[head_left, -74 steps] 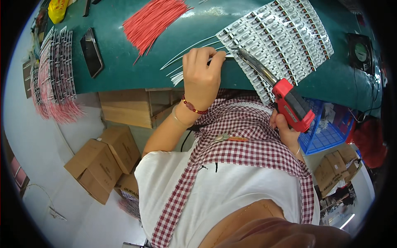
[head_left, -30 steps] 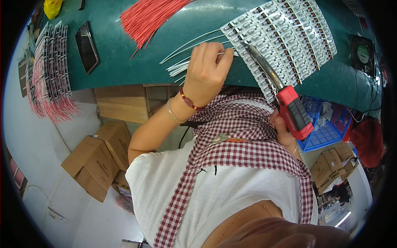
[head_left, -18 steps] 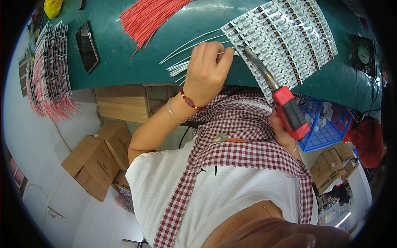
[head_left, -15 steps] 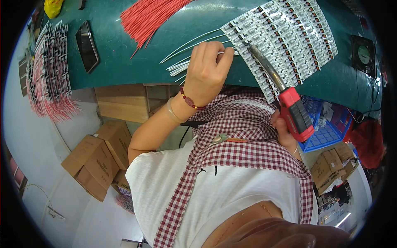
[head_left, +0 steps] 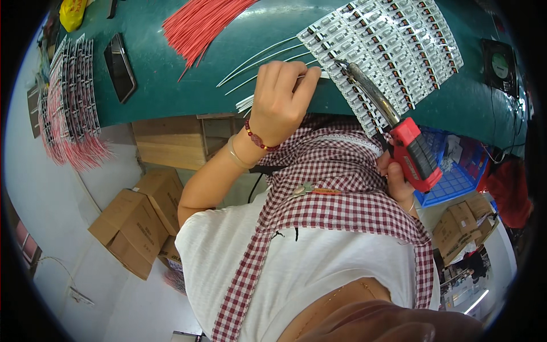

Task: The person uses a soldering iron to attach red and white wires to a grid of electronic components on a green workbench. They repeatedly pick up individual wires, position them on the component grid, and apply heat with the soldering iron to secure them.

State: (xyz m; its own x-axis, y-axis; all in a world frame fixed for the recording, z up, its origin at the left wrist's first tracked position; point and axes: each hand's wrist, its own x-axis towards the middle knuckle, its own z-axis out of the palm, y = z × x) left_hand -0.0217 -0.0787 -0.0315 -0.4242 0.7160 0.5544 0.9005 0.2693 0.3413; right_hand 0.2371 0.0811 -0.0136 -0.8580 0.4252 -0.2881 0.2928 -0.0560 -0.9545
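Observation:
My left hand (head_left: 280, 102), wearing a red bead bracelet, is closed in a pinch round thin white wires (head_left: 244, 105); their ends stick out on its left. Its fingertips are beside the lower left edge of a panel of small white circuit boards (head_left: 393, 48). Several loose white wires (head_left: 259, 54) run left from that edge. In my right hand (head_left: 397, 181) is a soldering iron (head_left: 416, 154) with a red and black handle. The iron's tip touches or hovers just over the panel's left rows; I cannot tell which.
A bundle of red wires (head_left: 202, 28) lies at the far middle of the green table (head_left: 154, 85). A black phone (head_left: 119, 68) and stacked boards with red wires (head_left: 71, 97) are on the left. A black fan-like device (head_left: 499, 68) sits right, a blue basket (head_left: 453, 179) below.
My left hand has moved slightly left and down, its wires with it. The panel appears shifted a little left. The iron's handle has moved slightly right, its tip staying over the panel's left rows.

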